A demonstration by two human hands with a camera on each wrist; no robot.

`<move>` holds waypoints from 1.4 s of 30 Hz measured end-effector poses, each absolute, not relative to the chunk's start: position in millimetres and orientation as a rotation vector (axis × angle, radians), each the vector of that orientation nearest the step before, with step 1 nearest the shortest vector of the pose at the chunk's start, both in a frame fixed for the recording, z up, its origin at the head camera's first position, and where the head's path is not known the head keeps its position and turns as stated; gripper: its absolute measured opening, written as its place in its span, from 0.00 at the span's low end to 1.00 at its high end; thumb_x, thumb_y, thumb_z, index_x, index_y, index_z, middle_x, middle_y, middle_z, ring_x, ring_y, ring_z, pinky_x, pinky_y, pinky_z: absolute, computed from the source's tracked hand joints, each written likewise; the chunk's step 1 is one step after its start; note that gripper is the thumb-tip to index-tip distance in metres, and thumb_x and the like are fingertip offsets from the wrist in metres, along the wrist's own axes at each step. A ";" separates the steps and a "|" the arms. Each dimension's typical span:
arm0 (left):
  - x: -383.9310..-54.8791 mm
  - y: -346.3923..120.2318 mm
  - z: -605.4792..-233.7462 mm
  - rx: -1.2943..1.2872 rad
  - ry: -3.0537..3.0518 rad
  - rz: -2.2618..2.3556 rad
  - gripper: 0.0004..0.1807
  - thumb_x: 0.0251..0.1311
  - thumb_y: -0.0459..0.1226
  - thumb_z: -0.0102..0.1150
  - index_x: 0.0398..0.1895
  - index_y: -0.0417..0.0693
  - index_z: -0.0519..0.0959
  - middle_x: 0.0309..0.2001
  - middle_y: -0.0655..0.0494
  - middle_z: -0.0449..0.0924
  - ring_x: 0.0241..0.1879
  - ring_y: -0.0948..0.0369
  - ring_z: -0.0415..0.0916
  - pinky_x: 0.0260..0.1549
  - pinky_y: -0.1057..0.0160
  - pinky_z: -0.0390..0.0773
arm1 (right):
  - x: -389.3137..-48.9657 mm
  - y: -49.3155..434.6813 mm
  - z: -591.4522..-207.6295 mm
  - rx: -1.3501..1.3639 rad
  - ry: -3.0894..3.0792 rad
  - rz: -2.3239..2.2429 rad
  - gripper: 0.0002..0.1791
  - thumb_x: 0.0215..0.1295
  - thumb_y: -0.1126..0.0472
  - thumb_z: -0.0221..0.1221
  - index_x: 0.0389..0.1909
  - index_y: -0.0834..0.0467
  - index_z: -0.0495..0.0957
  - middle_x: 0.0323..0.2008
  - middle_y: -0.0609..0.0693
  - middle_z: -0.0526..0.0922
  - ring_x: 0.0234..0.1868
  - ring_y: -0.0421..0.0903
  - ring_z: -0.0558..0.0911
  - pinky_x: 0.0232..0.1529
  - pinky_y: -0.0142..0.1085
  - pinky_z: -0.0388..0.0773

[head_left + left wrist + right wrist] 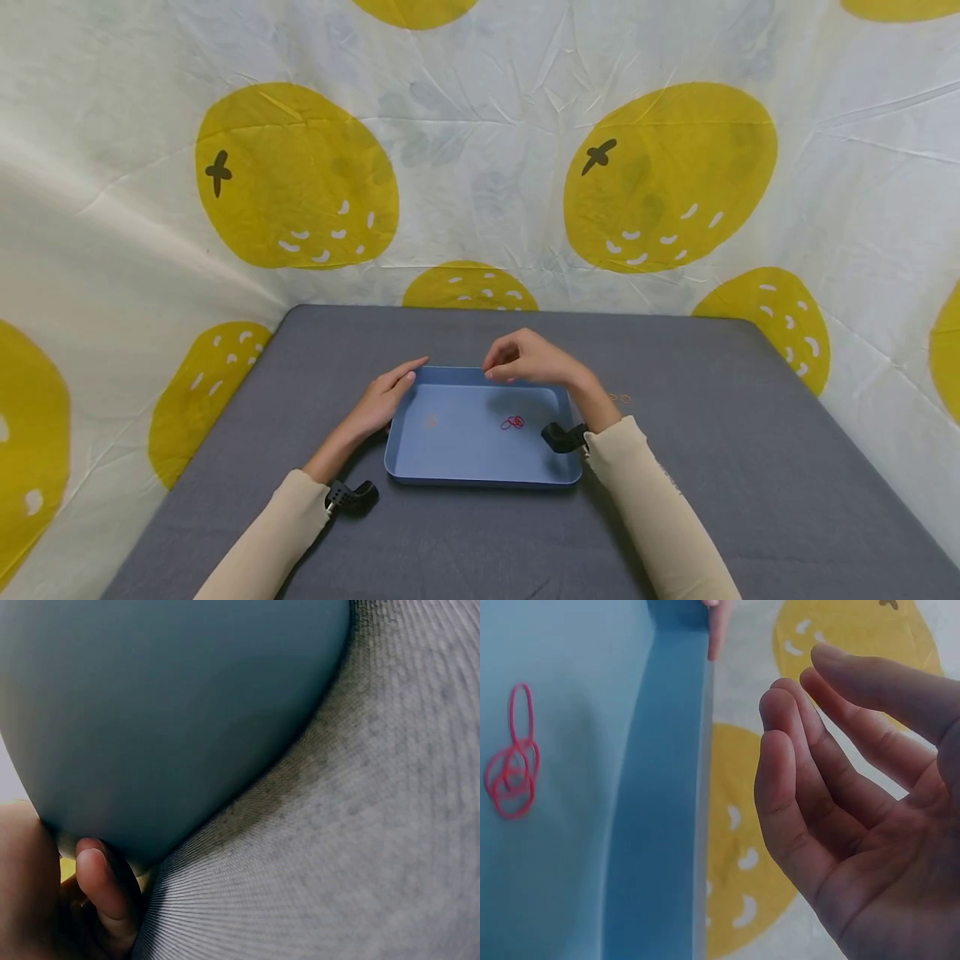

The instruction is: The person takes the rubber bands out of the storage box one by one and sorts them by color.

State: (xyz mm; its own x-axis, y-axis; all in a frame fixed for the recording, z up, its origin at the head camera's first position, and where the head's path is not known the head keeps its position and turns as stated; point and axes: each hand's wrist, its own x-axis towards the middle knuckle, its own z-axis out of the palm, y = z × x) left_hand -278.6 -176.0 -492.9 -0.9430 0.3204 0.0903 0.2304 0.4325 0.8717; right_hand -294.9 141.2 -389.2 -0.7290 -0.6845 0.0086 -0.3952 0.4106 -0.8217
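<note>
A shallow blue tray (480,458) lies on the grey cloth. Inside it, right of the middle, is a small tangle of red rubber bands (512,423); a few faint tan bands (431,422) are at its left. My left hand (377,404) grips the tray's left side near the far corner, its curled fingers (105,885) against the outer wall. Above the far rim, toward the right, hovers my right hand (534,358). Its fingers are loosely bent, with a gap between thumb and index finger and nothing visible between them in the right wrist view.
A grey-covered table (750,483) carries the tray. Just right of the tray, beside the right forearm, lie a couple of tan rubber bands (626,399). A white curtain (480,183) with yellow fruit prints hangs behind the table and along its sides.
</note>
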 end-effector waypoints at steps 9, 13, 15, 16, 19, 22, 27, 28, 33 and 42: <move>-278.1 -175.5 -493.4 0.503 2.615 1.530 0.24 0.83 0.48 0.41 0.77 0.61 0.68 0.74 0.46 0.70 0.41 0.44 0.80 0.28 0.56 0.78 | -298.9 121.4 -402.4 -0.897 2.309 -1.224 0.08 0.69 0.64 0.65 0.43 0.66 0.87 0.41 0.70 0.87 0.41 0.71 0.83 0.47 0.59 0.83; -278.4 -174.8 -493.1 0.501 2.632 1.519 0.24 0.83 0.47 0.42 0.77 0.60 0.69 0.75 0.47 0.70 0.48 0.43 0.81 0.43 0.53 0.80 | -300.2 115.3 -407.8 -0.903 2.302 -1.209 0.10 0.69 0.66 0.65 0.44 0.70 0.86 0.41 0.69 0.88 0.40 0.71 0.83 0.46 0.60 0.83; -278.6 -174.2 -493.0 0.495 2.640 1.512 0.24 0.83 0.46 0.41 0.77 0.60 0.68 0.75 0.48 0.69 0.62 0.47 0.75 0.57 0.50 0.75 | -300.8 112.7 -410.8 -0.909 2.300 -1.199 0.10 0.69 0.66 0.65 0.44 0.70 0.85 0.40 0.68 0.88 0.40 0.70 0.84 0.45 0.58 0.83; -278.7 -174.0 -493.1 0.497 2.644 1.506 0.24 0.83 0.46 0.41 0.78 0.60 0.68 0.75 0.48 0.69 0.64 0.47 0.73 0.60 0.49 0.72 | -301.2 111.3 -412.3 -0.914 2.301 -1.190 0.10 0.69 0.66 0.65 0.44 0.70 0.85 0.39 0.67 0.88 0.39 0.68 0.84 0.44 0.56 0.84; -278.7 -173.9 -493.1 0.502 2.649 1.501 0.25 0.83 0.47 0.41 0.78 0.59 0.68 0.76 0.48 0.68 0.68 0.47 0.71 0.64 0.45 0.69 | -302.2 106.9 -416.8 -0.919 2.304 -1.170 0.09 0.68 0.66 0.65 0.43 0.69 0.86 0.38 0.64 0.89 0.36 0.61 0.85 0.42 0.50 0.86; -278.5 -174.0 -492.9 0.486 2.646 1.506 0.24 0.83 0.48 0.41 0.77 0.61 0.69 0.76 0.50 0.68 0.68 0.48 0.71 0.64 0.46 0.69 | -303.1 102.1 -421.1 -0.912 2.312 -1.158 0.07 0.67 0.66 0.66 0.41 0.66 0.87 0.35 0.59 0.90 0.33 0.53 0.85 0.39 0.45 0.86; -279.1 -173.8 -493.4 0.474 2.646 1.505 0.24 0.83 0.48 0.42 0.77 0.62 0.70 0.76 0.51 0.69 0.65 0.48 0.73 0.58 0.48 0.73 | -302.7 94.3 -427.3 -0.917 2.307 -1.151 0.07 0.66 0.67 0.66 0.42 0.66 0.87 0.35 0.57 0.90 0.32 0.48 0.84 0.39 0.44 0.86; -279.7 -173.7 -493.9 0.481 2.651 1.499 0.24 0.83 0.48 0.41 0.77 0.62 0.69 0.76 0.51 0.69 0.65 0.48 0.73 0.58 0.49 0.74 | -302.3 93.1 -428.3 -0.919 2.304 -1.149 0.08 0.66 0.67 0.66 0.42 0.67 0.87 0.35 0.57 0.90 0.32 0.48 0.84 0.39 0.43 0.86; -280.9 -173.0 -493.5 0.491 2.646 1.497 0.24 0.83 0.48 0.41 0.77 0.61 0.69 0.75 0.50 0.69 0.64 0.49 0.73 0.54 0.53 0.75 | -300.3 86.1 -431.3 -0.920 2.310 -1.124 0.07 0.66 0.66 0.67 0.42 0.66 0.88 0.36 0.56 0.90 0.32 0.48 0.85 0.36 0.36 0.85; -279.0 -174.6 -492.0 0.481 2.618 1.508 0.25 0.83 0.50 0.40 0.77 0.61 0.69 0.75 0.46 0.69 0.57 0.45 0.77 0.38 0.56 0.78 | -298.3 64.2 -438.9 -0.972 2.335 -1.018 0.06 0.64 0.66 0.69 0.41 0.61 0.90 0.34 0.52 0.92 0.29 0.42 0.86 0.34 0.33 0.83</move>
